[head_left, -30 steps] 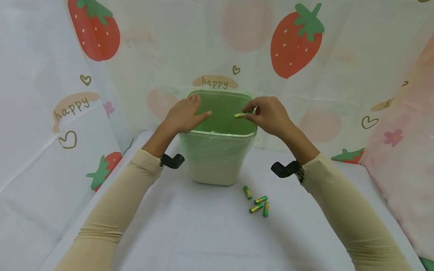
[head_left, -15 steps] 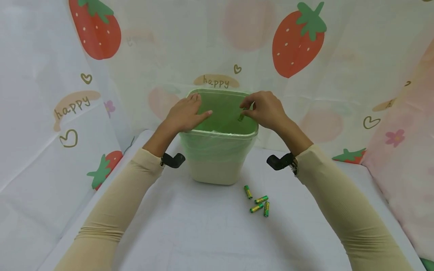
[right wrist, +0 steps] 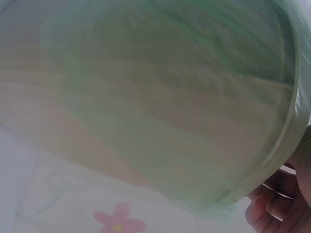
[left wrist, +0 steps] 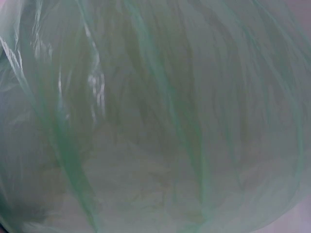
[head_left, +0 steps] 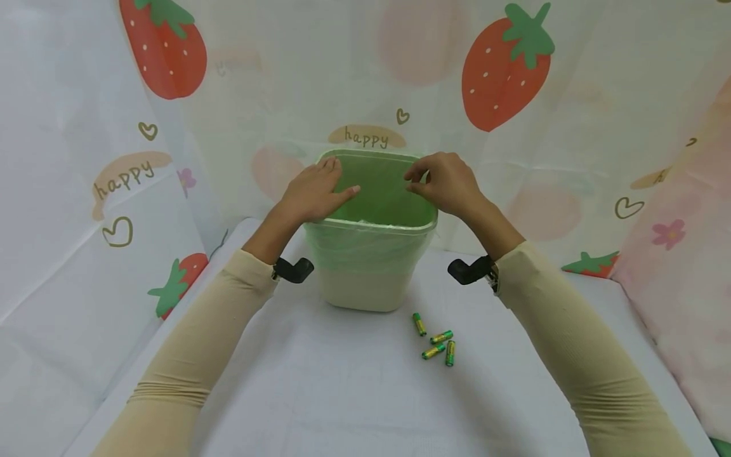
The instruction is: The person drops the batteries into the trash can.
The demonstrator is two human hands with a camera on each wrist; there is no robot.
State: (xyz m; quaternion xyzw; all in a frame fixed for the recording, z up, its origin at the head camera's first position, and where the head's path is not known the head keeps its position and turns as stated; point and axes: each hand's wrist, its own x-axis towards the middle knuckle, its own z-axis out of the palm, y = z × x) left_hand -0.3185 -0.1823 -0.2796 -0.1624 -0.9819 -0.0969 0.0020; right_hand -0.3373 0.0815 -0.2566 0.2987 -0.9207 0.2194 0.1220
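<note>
A cream bin (head_left: 362, 289) lined with a thin green plastic bag (head_left: 371, 251) stands upright on the white cloth. On its left rim rests my left hand (head_left: 313, 190), fingers straight and thumb stretched over the opening. My right hand (head_left: 448, 184) hangs over the right rim, its thumb and fingers bent loosely apart with nothing between them. Several green and yellow batteries lie in front of the bin, among them one battery (head_left: 419, 324) nearest it and another battery (head_left: 450, 353) nearest me. The bin's floor is hidden. In the right wrist view, fingers (right wrist: 279, 199) show beside the rim.
Behind the bin hangs a white curtain (head_left: 285, 76) printed with strawberries, and it continues along both sides. White cloth (head_left: 320, 381) covers the table. A black wrist camera (head_left: 294, 271) sits on the left wrist, with another black camera (head_left: 469, 271) on the right.
My right hand has moved slightly inward over the bin and let go of the battery it was pinching, which is now out of sight. The left hand has stayed on the rim.
</note>
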